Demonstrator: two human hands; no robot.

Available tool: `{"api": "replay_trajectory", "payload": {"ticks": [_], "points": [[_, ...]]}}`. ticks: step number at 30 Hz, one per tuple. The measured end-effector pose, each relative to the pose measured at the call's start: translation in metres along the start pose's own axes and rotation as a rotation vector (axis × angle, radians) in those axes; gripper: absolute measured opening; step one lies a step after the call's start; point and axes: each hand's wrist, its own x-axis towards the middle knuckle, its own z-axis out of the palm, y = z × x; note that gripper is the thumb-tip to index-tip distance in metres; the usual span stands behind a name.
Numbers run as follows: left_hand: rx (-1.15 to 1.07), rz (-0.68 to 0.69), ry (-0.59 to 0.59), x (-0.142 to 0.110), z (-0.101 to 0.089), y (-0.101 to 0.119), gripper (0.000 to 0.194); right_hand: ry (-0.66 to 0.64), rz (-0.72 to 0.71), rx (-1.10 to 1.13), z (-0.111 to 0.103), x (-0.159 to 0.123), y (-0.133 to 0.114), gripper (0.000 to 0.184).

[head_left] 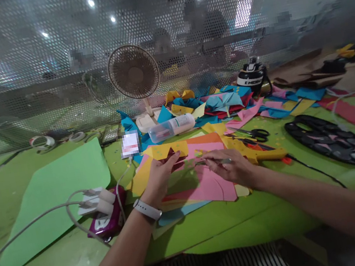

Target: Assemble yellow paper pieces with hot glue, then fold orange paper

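Dark-red piece (169,153), seemingly unfinished, is pinched in the left hand (161,173) over the pink sheet (216,186) — right hand (230,167) gripping a slim tool (225,160), coloured scraps (226,101) already heaped beyond that sheet.

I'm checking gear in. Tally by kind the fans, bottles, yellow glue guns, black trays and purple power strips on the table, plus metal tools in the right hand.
Fan: 1
Lying bottle and black bottle: 2
Yellow glue gun: 1
Black tray: 1
Purple power strip: 1
Metal tool in the right hand: 1
Total: 7
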Motion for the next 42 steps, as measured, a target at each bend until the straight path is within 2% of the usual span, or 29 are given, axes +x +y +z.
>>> {"api": "replay_trajectory", "payload": {"ticks": [3,10,16,24,30,36,42], "points": [[0.017,0.007,0.001,-0.0001,0.0001,0.0004,0.02,-0.034,0.004,0.007,0.0021,-0.0008,0.0008,0.02],[0.014,-0.006,0.004,-0.0006,0.0004,0.0015,0.019,-0.01,-0.053,-0.036,0.0025,-0.0019,-0.0012,0.019],[0.023,-0.01,0.005,-0.0019,0.0015,0.0023,0.017,-0.044,-0.019,-0.031,0.0028,-0.0015,-0.0008,0.021],[0.006,-0.009,0.001,-0.0013,0.0008,0.0016,0.017,0.02,0.031,0.014,0.0002,-0.0002,-0.001,0.02],[-0.013,0.0,0.0,-0.0005,0.0003,0.0008,0.017,0.072,0.013,0.01,-0.0004,0.0007,-0.001,0.018],[0.012,-0.016,-0.007,-0.0013,-0.0002,0.0015,0.018,-0.011,0.022,0.05,0.0011,0.0007,-0.001,0.016],[0.004,-0.02,-0.005,-0.0008,-0.0003,0.0013,0.017,-0.036,0.037,0.06,0.0015,-0.0005,-0.0004,0.019]]}}
